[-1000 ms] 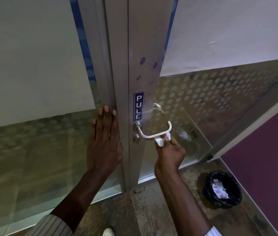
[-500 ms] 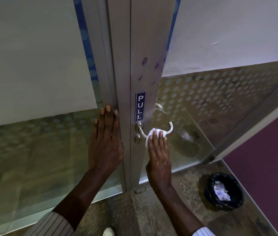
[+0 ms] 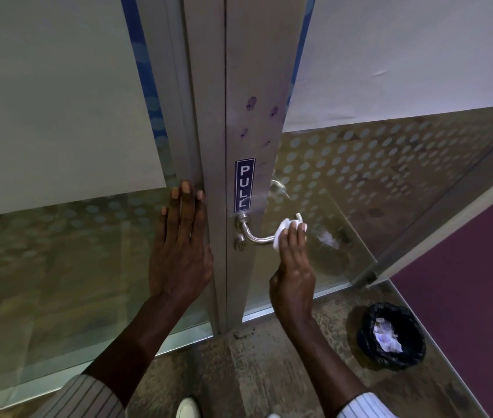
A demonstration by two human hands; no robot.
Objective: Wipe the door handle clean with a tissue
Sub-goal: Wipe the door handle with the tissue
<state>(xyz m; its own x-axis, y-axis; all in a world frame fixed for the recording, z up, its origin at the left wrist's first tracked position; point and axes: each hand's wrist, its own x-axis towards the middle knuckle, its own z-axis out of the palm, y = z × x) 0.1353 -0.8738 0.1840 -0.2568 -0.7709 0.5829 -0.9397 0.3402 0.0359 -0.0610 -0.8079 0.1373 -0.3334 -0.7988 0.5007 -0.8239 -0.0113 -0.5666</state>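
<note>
Nearby, the black-lined bin point(image 3: 391, 335) held crumpled paper point(image 3: 385, 334); your right hand point(image 3: 293, 267) pressed white tissue point(image 3: 281, 233) onto the curved steel handle point(image 3: 259, 238), left hand point(image 3: 180, 251) flat, fingers together.

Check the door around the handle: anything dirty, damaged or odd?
Yes: purple smudges dot the metal door frame above the PULL sticker, whose lower end looks scuffed. Debris lies at the frame's foot.

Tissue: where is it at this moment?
In the head view, the tissue sits right of centre, pressed by the right hand against the outer end of the door handle, just below and right of the PULL sign.
</note>
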